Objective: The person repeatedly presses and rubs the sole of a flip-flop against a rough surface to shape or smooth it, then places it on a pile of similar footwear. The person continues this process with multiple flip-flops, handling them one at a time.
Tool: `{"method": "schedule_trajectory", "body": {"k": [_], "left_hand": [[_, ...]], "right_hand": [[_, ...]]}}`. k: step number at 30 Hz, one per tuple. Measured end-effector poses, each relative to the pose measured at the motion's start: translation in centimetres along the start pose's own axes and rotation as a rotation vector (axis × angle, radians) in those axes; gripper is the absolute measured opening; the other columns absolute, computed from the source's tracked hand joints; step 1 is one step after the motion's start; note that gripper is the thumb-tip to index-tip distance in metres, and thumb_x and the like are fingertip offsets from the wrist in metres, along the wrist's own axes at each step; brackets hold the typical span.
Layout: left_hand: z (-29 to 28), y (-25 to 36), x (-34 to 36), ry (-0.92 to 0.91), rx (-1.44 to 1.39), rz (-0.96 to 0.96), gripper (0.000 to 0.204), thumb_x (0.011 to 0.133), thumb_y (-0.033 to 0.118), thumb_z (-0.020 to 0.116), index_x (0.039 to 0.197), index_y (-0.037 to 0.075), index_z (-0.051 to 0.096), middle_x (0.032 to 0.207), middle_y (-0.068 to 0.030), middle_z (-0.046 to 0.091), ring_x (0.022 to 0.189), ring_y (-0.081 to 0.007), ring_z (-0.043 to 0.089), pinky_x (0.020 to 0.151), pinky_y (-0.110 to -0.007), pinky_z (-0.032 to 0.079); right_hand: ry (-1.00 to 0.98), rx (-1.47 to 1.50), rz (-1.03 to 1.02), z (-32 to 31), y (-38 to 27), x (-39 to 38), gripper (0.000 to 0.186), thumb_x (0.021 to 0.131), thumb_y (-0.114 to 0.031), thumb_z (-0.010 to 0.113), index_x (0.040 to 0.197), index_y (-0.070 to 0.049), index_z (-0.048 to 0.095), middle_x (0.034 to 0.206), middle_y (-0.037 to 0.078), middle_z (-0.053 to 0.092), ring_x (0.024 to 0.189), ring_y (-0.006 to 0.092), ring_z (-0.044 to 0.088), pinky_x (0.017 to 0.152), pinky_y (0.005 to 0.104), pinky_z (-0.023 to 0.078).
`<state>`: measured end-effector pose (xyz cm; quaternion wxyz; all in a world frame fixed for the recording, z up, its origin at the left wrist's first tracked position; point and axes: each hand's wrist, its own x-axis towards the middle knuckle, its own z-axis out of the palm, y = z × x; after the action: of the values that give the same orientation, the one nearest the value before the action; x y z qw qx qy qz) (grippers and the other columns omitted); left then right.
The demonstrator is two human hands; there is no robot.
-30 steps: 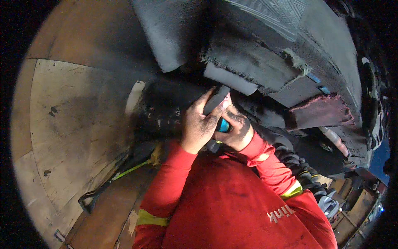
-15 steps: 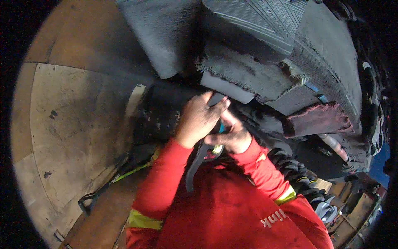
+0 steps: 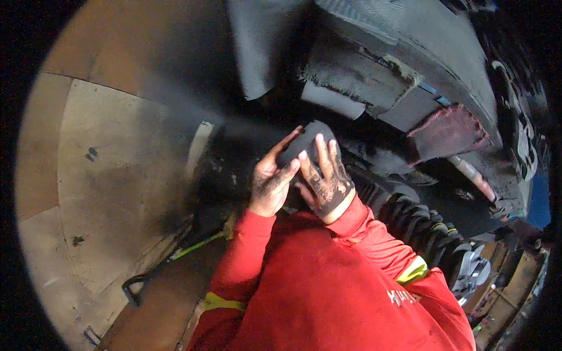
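Observation:
Both my hands are raised over my red-sleeved front, around a dark grey, slab-like piece [image 3: 310,131]. My left hand [image 3: 272,182] grips it from the lower left, thumb and fingers along its side. My right hand [image 3: 328,182], blackened with smudges, lies over its right part with long fingers pressed on it and fingertips near the top. What is under the right palm is hidden. Just beyond the piece is a pale grey rolled pad [image 3: 332,99].
Frayed grey cloth [image 3: 351,70] and a maroon cloth [image 3: 446,133] lie on a grey padded surface above right, near a taped tube [image 3: 473,178]. Stacked black sole-like pieces [image 3: 413,216] run down the right. Stained wooden panels [image 3: 117,175] fill the left, with a black bracket [image 3: 130,291] below.
My right hand has swung up over the front of the grey piece. The teal item and dangling dark strap seen earlier are out of sight. The whole view has shifted slightly.

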<state>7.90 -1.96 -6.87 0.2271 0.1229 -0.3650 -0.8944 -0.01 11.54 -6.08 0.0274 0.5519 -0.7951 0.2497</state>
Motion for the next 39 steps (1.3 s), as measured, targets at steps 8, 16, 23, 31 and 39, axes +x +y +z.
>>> {"method": "schedule_trajectory", "body": {"k": [8,16,23,31,39], "left_hand": [[1.5,1.4,2.0,0.063,0.767,0.086,0.051,0.086,0.023,0.078,0.127,-0.001,0.062,0.126,-0.015,0.064,0.113,-0.0226,0.062,0.097,-0.032,0.048],[3.4,1.5,4.8,0.093,1.274,0.292,0.034,0.088,0.025,0.073,0.11,-0.001,0.07,0.102,-0.0194,0.069,0.091,-0.0326,0.069,0.08,-0.038,0.053],[2.8,-0.2,6.5,0.089,1.501,0.236,0.032,0.088,0.032,0.072,0.104,0.004,0.072,0.097,-0.0177,0.07,0.083,-0.0366,0.068,0.072,-0.041,0.054],[2.3,-3.7,6.4,0.149,1.145,0.124,0.034,0.089,0.031,0.072,0.108,0.003,0.071,0.102,-0.018,0.071,0.094,-0.0327,0.069,0.083,-0.038,0.053],[2.9,-1.3,5.4,0.184,1.309,0.237,0.036,0.087,0.032,0.074,0.109,0.004,0.07,0.1,-0.0155,0.071,0.093,-0.0328,0.068,0.081,-0.041,0.052]], "right_hand": [[0.136,0.49,0.123,1.7,0.3,0.5,0.098,0.071,-0.015,0.084,0.153,-0.004,0.03,0.16,0.028,0.014,0.148,0.0461,0.019,0.117,0.0442,0.032],[0.059,0.681,0.227,2.9,3.2,1.5,0.1,0.066,-0.019,0.088,0.152,-0.013,0.037,0.16,0.028,0.015,0.146,0.0384,0.027,0.114,0.0378,0.037],[-0.038,0.866,0.297,3.5,5.2,1.1,0.106,0.066,-0.027,0.089,0.153,-0.005,0.032,0.16,0.027,0.018,0.149,0.0329,0.023,0.118,0.0347,0.028],[-0.18,0.643,0.231,0.8,8.5,1.0,0.1,0.065,-0.025,0.087,0.152,-0.014,0.038,0.161,0.028,0.011,0.144,0.0357,0.033,0.114,0.036,0.036],[-0.088,0.742,0.226,0.1,5.0,1.4,0.092,0.069,-0.019,0.084,0.149,-0.005,0.04,0.16,0.029,0.015,0.148,0.0355,0.025,0.116,0.0368,0.032]]}}
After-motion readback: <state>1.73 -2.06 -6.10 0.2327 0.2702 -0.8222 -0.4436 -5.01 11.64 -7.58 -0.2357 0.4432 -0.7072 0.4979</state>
